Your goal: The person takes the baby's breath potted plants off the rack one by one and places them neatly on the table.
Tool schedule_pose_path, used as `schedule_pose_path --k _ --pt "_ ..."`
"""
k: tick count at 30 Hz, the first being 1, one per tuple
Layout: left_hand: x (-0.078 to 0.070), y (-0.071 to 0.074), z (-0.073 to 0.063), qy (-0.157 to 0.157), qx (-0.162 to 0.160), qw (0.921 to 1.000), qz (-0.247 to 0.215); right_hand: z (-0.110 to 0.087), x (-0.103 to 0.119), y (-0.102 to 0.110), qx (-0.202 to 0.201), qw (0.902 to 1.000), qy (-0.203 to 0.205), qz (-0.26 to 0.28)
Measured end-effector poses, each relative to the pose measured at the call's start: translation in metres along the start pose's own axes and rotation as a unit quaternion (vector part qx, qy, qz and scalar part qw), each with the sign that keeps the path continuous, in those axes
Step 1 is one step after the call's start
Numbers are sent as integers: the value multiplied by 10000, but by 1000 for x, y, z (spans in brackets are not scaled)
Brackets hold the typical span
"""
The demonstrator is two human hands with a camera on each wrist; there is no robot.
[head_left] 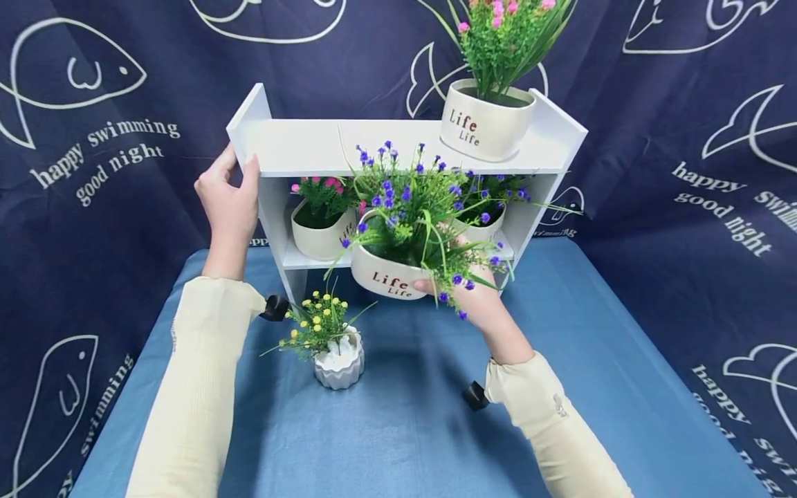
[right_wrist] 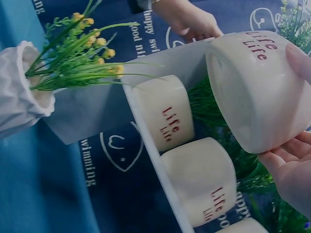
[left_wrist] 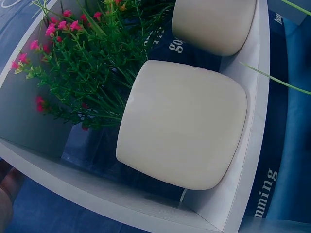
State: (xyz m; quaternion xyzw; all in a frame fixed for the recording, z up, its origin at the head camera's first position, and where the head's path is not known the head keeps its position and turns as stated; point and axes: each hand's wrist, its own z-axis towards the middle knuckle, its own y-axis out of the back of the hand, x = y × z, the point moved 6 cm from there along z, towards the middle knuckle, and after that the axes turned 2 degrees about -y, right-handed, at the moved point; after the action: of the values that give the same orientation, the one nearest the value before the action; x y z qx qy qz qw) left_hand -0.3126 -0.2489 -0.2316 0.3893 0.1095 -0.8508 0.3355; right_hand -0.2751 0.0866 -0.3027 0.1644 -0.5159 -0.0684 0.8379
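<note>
My left hand [head_left: 232, 200] grips the left side panel of a white two-tier shelf [head_left: 299, 149], thumb at the front edge and fingers on the outer side. In my right hand [head_left: 476, 294] is a cream oval flowerpot [head_left: 389, 273] with purple flowers and "Life" lettering, held in front of the lower tier. The right wrist view shows this flowerpot tilted, with the thumb on its lettered side and fingers against its other side. Behind it on the lower tier stand a pink-flowered pot [head_left: 320, 232] and a purple-flowered pot [head_left: 488, 225], the latter partly hidden.
A larger pink-flowered pot [head_left: 486, 124] stands at the right end of the upper tier. On the blue tablecloth [head_left: 398, 415], in front of the shelf, sits a small white fluted pot [head_left: 339, 363] with yellow flowers. A dark fish-print curtain [head_left: 672, 228] hangs behind.
</note>
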Motion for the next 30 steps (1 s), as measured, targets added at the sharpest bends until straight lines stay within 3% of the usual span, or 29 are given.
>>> schedule_pose_path --k 5,21,30 --pt "0 0 1 -31 -28 10000 -8 -5 -11 -5 204 9984 -241 -466" --pt "2 0 -1 92 -43 9999 -19 -22 -48 -13 573 9979 -122 274" --pt "1 0 -1 12 -56 10000 -16 -31 -67 -6 405 9988 -125 -256"
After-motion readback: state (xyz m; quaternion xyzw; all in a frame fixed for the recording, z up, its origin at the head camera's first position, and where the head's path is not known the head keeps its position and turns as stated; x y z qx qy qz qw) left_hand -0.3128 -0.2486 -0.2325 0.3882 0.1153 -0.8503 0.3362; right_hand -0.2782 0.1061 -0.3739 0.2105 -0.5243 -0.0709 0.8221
